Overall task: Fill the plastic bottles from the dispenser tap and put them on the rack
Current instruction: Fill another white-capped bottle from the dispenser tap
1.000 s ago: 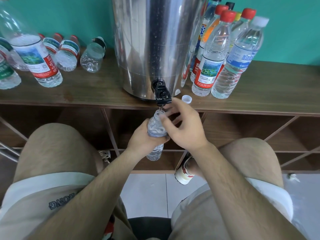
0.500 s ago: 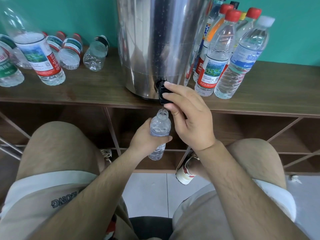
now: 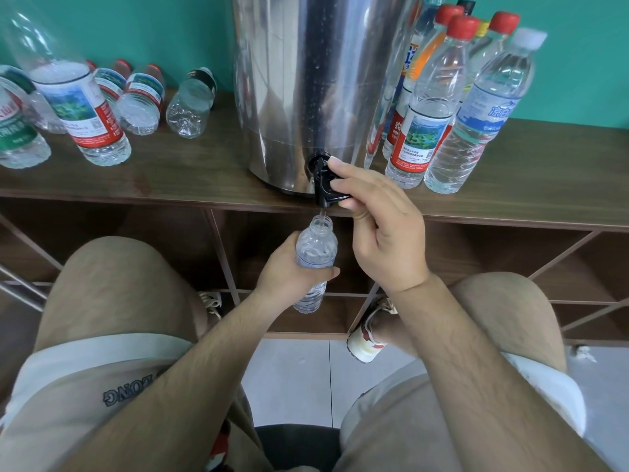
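The bottle [image 3: 316, 247] sat right under the tap [image 3: 323, 185], mouth open, and a thin stream was dropping into its neck. The left hand [image 3: 289, 274] was wrapped round the bottle's middle and held it upright. The right hand [image 3: 381, 233] had its fingers curled on the tap's black lever. To my eye, the trick here was to hold the mouth centred below the spout, close up. The lever should be let go before the water reached the neck, or it would spill onto the knees. Behind the tap rose the steel dispenser [image 3: 306, 80], on a brown wooden shelf [image 3: 204, 178]. Right of the tap stood capped bottles [image 3: 429, 107], apparently full. Left of it, loose bottles [image 3: 143, 100] lay on their sides or leaned. Below the tap ran open cubbies [image 3: 136, 233], and behind it was a teal wall [image 3: 153, 28].
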Tool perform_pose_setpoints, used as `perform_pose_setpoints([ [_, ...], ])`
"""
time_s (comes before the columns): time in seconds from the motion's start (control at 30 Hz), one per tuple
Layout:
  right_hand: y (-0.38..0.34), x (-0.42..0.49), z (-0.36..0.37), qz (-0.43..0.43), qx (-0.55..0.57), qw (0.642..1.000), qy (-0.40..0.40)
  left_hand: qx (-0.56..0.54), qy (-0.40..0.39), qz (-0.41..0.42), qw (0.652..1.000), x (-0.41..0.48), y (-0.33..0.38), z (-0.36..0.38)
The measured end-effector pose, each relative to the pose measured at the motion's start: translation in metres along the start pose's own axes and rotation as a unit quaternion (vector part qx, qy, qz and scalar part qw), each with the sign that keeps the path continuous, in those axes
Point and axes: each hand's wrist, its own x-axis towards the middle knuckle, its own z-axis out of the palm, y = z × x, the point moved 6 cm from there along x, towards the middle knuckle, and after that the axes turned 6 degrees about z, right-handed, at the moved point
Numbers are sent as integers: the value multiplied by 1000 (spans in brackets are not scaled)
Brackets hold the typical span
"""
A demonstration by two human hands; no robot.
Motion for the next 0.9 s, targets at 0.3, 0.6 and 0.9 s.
perform_pose_setpoints([
  [0.3, 7, -5, 1, 23, 18, 1000, 8, 9, 6, 5, 1000, 2, -2, 1],
  [0.6, 7, -3, -2, 49, 26, 998, 29, 4, 2, 12, 1000, 2, -2, 1],
  [0.9, 3, 3, -4, 57, 24, 997, 38, 8, 6, 23, 1000, 4, -1, -1],
])
